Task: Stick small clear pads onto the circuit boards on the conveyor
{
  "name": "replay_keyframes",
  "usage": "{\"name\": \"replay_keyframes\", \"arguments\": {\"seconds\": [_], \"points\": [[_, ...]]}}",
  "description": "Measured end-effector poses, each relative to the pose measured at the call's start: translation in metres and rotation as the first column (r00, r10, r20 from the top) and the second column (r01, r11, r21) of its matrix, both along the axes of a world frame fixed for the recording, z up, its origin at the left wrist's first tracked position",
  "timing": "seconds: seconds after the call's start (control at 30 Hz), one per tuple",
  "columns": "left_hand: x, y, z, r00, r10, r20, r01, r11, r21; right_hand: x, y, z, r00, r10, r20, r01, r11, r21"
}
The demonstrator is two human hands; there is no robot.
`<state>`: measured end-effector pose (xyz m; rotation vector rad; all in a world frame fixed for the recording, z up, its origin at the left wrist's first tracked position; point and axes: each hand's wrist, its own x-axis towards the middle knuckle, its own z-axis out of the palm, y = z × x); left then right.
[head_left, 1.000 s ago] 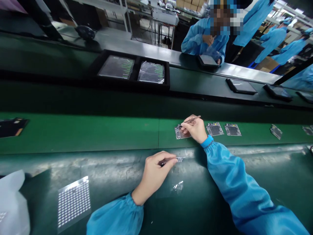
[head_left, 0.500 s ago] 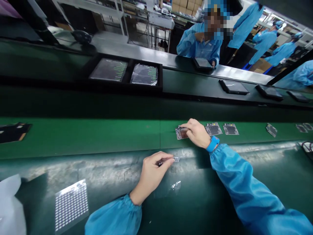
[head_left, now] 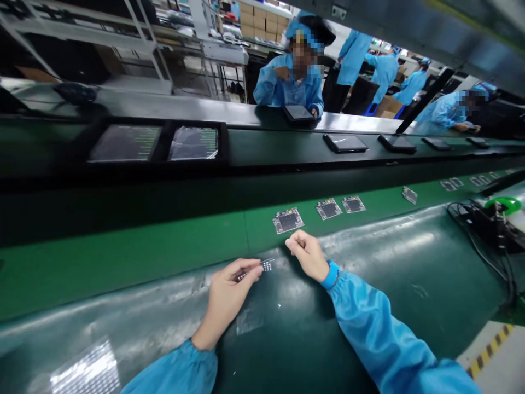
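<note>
My left hand (head_left: 232, 295) pinches a small strip of sticker sheet (head_left: 267, 266) with white dots between thumb and fingers, above the dark green mat. My right hand (head_left: 307, 254), in a blue sleeve and blue wristband, is closed with fingers curled; nothing shows between them. It is just in front of a circuit board (head_left: 288, 221) lying flat on the green belt, apart from it. Two more circuit boards, one nearer (head_left: 328, 209) and one farther (head_left: 354, 204), lie to its right. At lower left, a larger sheet of white dots (head_left: 88, 369) is on the mat, partly cut off.
A clear film piece (head_left: 249, 322) lies on the mat. Behind the belt, a black tray (head_left: 223, 145) holds two film-covered panels. Tablet-like devices (head_left: 346, 143) line the upper shelf, where a co-worker in blue (head_left: 303, 90) sits. Cables (head_left: 478, 235) and equipment stand at right.
My right hand has left the circuit board, drawing back toward me. The board is now uncovered. My left hand still holds the sticker strip. The view has turned to the right.
</note>
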<state>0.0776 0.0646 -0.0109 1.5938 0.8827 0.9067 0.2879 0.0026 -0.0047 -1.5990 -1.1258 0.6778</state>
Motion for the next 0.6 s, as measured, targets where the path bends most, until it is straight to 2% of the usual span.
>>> {"name": "replay_keyframes", "arguments": {"seconds": [0.1,0.17,0.3,0.47,0.53,0.6], "points": [[0.000,-0.001,0.005,1.000,0.001,-0.030,0.000,1.000,0.016,-0.014,-0.011,-0.006,0.998,-0.056,-0.010,0.056,0.998,0.041],[0.001,-0.004,0.008,0.999,0.010,-0.051,-0.009,1.000,0.016,-0.016,-0.015,-0.007,0.999,-0.038,-0.001,0.038,0.998,0.058],[0.001,-0.006,0.009,0.996,0.027,-0.084,-0.026,1.000,0.012,-0.013,-0.016,-0.007,0.996,0.080,0.025,-0.082,0.993,0.087],[-0.005,-0.007,0.011,0.985,0.017,-0.171,0.000,0.995,0.096,-0.026,-0.018,-0.001,0.967,0.231,-0.106,-0.217,0.967,0.131],[-0.010,-0.002,0.005,0.971,0.043,-0.237,-0.006,0.988,0.157,-0.031,-0.013,-0.004,0.957,0.279,-0.084,-0.264,0.952,0.154],[-0.013,0.010,-0.010,0.960,0.090,-0.266,-0.039,0.981,0.190,-0.031,-0.004,-0.012,0.960,0.278,-0.036,-0.272,0.954,0.123]]}}
